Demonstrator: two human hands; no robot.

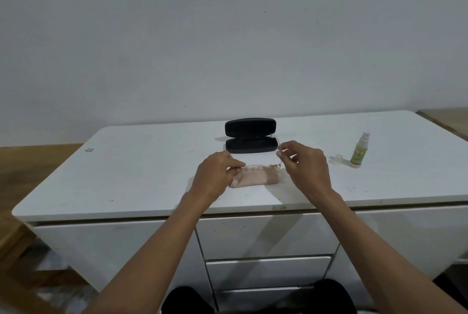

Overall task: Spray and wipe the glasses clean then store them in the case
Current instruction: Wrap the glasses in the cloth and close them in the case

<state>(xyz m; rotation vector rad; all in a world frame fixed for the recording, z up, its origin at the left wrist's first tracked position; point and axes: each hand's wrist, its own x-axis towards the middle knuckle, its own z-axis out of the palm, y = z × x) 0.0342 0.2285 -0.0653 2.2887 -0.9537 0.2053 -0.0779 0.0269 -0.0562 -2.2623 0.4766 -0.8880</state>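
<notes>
Glasses (260, 165), thin clear frame, pinched by both hands' fingers (279, 153), over crumpled pink cloth (249, 178).

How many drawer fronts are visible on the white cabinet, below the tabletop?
5 drawer fronts: one wide at left, one at right, three stacked in the middle. The arms may hide others.
</notes>
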